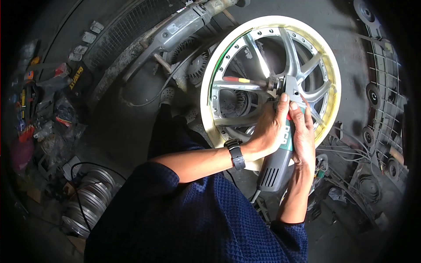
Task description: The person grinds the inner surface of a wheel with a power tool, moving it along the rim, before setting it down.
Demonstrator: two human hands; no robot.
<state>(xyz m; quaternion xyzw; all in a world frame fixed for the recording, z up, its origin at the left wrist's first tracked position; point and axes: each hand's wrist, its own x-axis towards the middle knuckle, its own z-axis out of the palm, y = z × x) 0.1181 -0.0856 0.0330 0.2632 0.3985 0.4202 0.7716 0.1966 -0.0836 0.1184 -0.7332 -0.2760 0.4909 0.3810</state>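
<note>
An angle grinder (276, 164) with a dark grey body and a green band lies over a large spoked wheel (270, 22). The wheel has silver spokes and a pale yellow outer rim. My left hand (267, 129), with a black watch at the wrist, wraps round the grinder's left side near its head. On the other side, my right hand (304, 131) is closed round the body, thumb close to the left thumb. From the metal grinder head, a narrow red and yellow piece (243, 80) sticks out leftward above a spoke; its exact shape is unclear.
A larger grey power tool (182, 30) lies at the upper left, near finned round parts. Stacked metal rings (90, 199) stand at the lower left. Bags and tools clutter the far left. A wire rack (386, 70) with discs runs along the right, above tangled cables.
</note>
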